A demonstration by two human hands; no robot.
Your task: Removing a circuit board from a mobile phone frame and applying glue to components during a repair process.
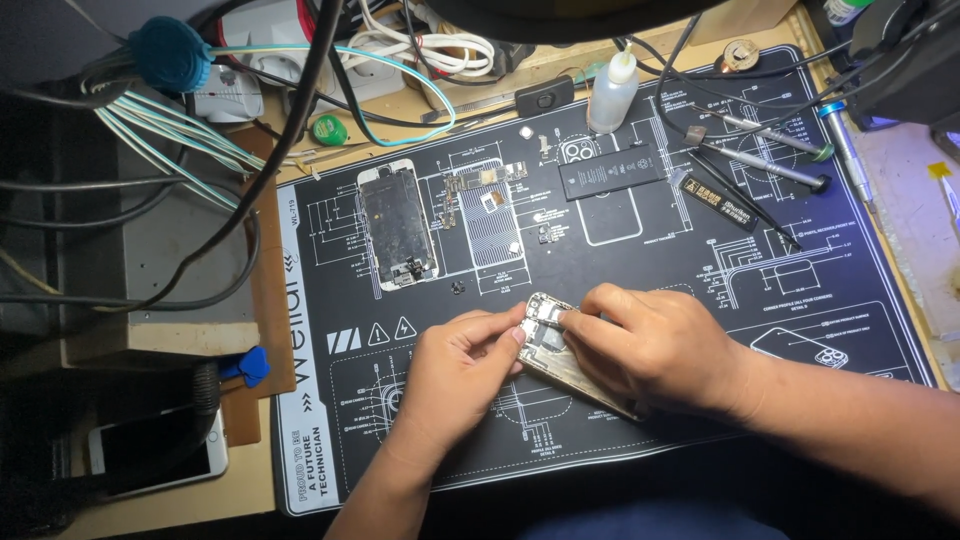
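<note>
Lower centre of the frame: both hands on an opened phone body [572, 368], lying tilted on the black work mat [700, 400]. Left hand [455, 370] has fingers [505, 330] curled in, thumb and forefinger pinching the upper left corner of the phone body. Right hand [650, 345] lies over the phone body's right side, fingers closed in a pinch at its top edge, tips almost meeting the left fingertips. Whether the right fingers hold a small part or tool, can't tell, too small.

Mat carries white line drawings and covers most of the tabletop [250, 490]. On it, upper centre: a detached phone screen [398, 225], face up, cracked or dusty. Just right of it a small circuit board [480, 182] and loose small parts. Further right a black battery [611, 171], flat. White squeeze bottle [612, 92] stands upright at the mat's top edge. Upper right: two screwdrivers [760, 150] lying across each other's line, near a black label strip [718, 201].

Left of the mat: blue pick [252, 365] on the wood, white phone [160, 455] lower left, partly in shadow. Upper left: a tangle of cables [180, 140] and a power strip [300, 60]. Lighting is one lamp from above; edges of the room are dark.
</note>
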